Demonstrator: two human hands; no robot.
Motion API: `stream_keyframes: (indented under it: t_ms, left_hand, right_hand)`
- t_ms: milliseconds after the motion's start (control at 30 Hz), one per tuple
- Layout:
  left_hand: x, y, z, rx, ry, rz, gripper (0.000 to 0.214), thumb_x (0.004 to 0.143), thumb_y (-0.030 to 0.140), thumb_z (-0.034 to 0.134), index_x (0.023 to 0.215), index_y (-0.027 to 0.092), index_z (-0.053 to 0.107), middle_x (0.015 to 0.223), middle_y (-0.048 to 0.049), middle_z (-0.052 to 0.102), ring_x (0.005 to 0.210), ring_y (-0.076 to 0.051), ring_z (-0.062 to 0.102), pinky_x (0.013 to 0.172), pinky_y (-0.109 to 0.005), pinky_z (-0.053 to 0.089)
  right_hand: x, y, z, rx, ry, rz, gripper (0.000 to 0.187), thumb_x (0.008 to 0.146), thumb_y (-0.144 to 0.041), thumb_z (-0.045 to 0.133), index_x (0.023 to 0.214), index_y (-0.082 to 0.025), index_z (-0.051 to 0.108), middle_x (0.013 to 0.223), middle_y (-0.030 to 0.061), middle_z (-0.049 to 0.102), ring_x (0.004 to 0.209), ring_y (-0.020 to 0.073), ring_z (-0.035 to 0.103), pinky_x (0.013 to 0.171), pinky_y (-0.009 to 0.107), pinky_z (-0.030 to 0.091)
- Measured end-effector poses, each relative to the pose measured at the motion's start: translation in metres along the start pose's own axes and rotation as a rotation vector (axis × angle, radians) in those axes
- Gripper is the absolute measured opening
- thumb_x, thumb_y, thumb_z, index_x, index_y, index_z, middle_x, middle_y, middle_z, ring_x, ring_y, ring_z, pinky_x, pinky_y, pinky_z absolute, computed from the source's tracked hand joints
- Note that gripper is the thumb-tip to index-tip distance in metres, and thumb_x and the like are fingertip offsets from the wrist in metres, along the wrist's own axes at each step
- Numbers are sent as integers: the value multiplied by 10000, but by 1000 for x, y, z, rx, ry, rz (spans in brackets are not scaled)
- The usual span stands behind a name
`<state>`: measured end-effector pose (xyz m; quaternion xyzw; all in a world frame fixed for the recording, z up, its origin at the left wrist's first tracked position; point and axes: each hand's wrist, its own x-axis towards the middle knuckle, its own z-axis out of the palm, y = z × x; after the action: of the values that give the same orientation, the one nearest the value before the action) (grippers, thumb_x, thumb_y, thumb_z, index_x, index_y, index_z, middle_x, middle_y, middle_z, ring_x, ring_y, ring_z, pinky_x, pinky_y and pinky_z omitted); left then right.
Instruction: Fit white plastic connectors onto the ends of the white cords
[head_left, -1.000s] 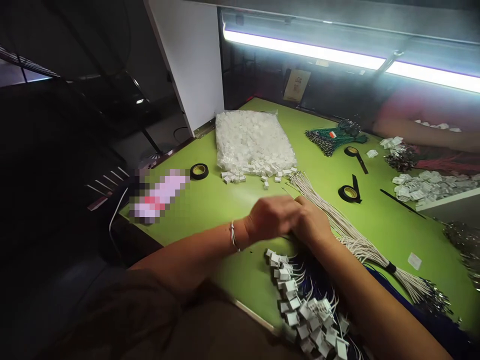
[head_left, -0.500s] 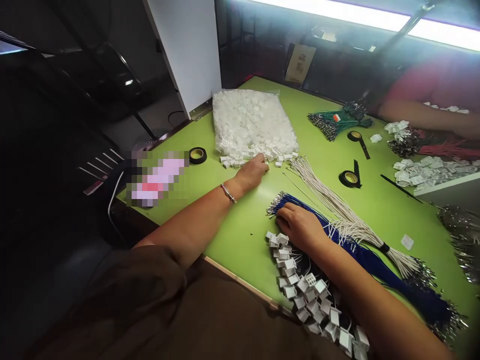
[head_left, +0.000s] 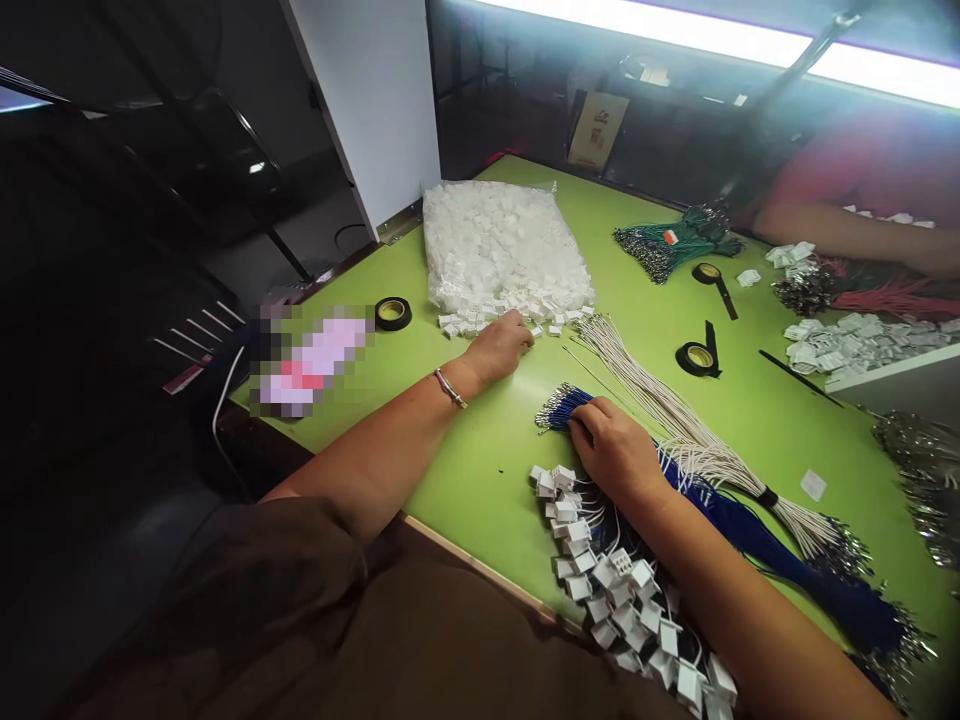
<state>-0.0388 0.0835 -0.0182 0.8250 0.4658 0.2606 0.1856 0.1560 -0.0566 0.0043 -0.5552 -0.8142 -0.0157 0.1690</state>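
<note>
My left hand (head_left: 499, 348) is at the front edge of a pile of small white plastic connector housings (head_left: 480, 318), its fingers curled together and pointing down. Whatever is between those fingertips is hidden. Across a bundle of blue wires (head_left: 568, 400) with metal crimped ends lies my right hand (head_left: 616, 450), its thumb and fingers pinched on blue wire just behind the terminals. Below the right wrist, several white connectors with wires attached (head_left: 622, 590) hang in a heap over the table's near edge. A bundle of white wires (head_left: 652, 390) runs beside the blue one.
A clear bag of white housings (head_left: 502, 240) stands at the back. Black tape rolls (head_left: 392, 313) lie on the green table (head_left: 465, 450). Green wires (head_left: 667, 245) are farther off. At right, a co-worker's arm (head_left: 840, 235) rests near red wires and loose white connectors (head_left: 847, 340).
My right hand has slid slightly right along the blue bundle, away from the terminals, baring more of the wire ends. My left hand stays at the housings with its fingers curled.
</note>
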Motion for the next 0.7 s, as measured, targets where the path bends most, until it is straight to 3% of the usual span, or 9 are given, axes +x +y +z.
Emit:
stream_keyframes:
  t_ms: [100,200,300,367,533,600,700]
  left_hand:
    - [2,1,-5,-4,-6,-40,134,748,113,579,792,132,705,914,-80,591,861,-178,538,807,-307,420]
    - [1,8,-11,-110,23,-93,133,727,78,587,768,128,703,829,-61,639,804,-160,558,781,-299,428]
    - [-3,25,-17,-352,123,-213,86,742,168,624,772,126,692,742,-39,641,697,-130,555,692,-279,440]
    - [-9,40,-20,-624,119,-279,143,752,251,645,799,120,672,703,-26,624,639,-114,561,621,-257,445]
    - [-26,72,-16,-1248,-145,-423,275,695,312,738,814,92,626,684,-25,619,628,-105,612,602,-225,457]
    - [-30,77,-10,-1377,-237,-483,273,678,280,763,809,74,641,714,-41,638,638,-80,602,637,-206,462]
    - [-30,78,-5,-1503,-291,-561,208,710,214,741,828,58,670,756,-59,655,667,-68,602,654,-176,468]
  right_hand:
    - [0,3,-2,198,126,42,135,854,-227,496,789,-180,604,758,44,627,697,154,573,643,263,416]
    - [3,4,-5,433,146,183,75,806,-213,544,766,-193,603,674,4,633,591,126,562,598,245,437]
    - [5,5,-8,648,151,307,81,792,-234,560,787,-187,626,687,7,656,591,126,580,579,240,461]
    - [6,5,-10,717,169,322,118,798,-263,570,815,-180,652,740,25,677,645,137,604,608,251,480]
    - [5,-1,-18,681,220,161,121,806,-239,583,844,-190,687,774,30,666,638,120,577,597,248,464]
    - [4,-3,-21,629,260,113,107,802,-209,572,823,-190,675,762,26,658,657,123,582,625,250,467]
    - [5,0,-23,532,325,185,86,783,-188,562,750,-189,641,677,-1,629,591,112,555,601,240,450]
